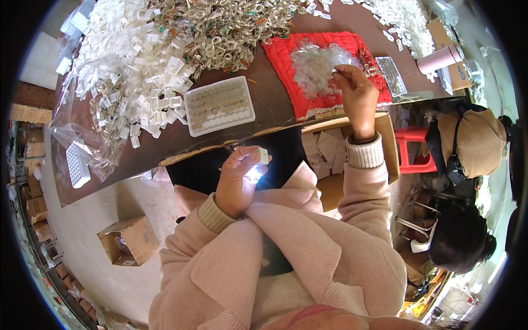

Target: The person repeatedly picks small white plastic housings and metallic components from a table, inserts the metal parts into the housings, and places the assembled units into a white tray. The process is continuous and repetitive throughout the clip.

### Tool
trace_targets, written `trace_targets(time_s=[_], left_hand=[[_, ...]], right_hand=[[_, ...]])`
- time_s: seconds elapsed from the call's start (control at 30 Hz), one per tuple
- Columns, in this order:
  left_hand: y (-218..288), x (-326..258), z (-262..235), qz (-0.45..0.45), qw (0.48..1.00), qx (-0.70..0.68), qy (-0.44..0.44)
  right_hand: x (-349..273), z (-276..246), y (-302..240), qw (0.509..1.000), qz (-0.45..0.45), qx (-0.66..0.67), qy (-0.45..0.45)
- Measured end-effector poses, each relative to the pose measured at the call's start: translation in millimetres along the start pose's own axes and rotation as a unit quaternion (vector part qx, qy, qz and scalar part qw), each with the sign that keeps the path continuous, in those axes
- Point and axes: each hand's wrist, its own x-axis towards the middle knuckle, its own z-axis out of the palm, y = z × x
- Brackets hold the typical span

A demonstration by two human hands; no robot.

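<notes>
My left hand (235, 184) is raised in front of my body, thumb and fingers closed on a small white square piece (263, 157). A bright light glares just below that piece. My right hand (357, 96) reaches over the red quilted cloth (282, 60) on the table, its thumb and index finger pinched together. Whatever sits in that pinch is too small to name. Beneath it, a heap of clear thin plastic bits (313, 63) spreads on the cloth. Left of the cloth, a white tray (250, 102) holds rows of small round items.
Large piles of white pieces (159, 104) and clear ring-shaped pieces (231, 33) cover the table's far left. A pink cylinder (439, 59) lies at the far right. Below the table edge stands an open cardboard box (388, 146) beside a red stool (410, 148). Another carton (137, 242) sits on the floor.
</notes>
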Motion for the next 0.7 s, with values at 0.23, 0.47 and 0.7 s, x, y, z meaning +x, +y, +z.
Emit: trace_targets(time_s=[0.23,0.47,0.7], left_hand=[[6,-1,1,0.004,0.994,-0.026,-0.11],[16,-5,9,0.12,0.985,0.032,-0.119],[29,-18,7,0.168,0.975,-0.047,-0.139]], right_hand=[[-2,5,-15,0.998,0.011,-0.027,-0.047],[-67,41,-72,0.941,0.047,0.29,-0.171],[-112,77,-108,0.94,-0.004,0.268,-0.212]])
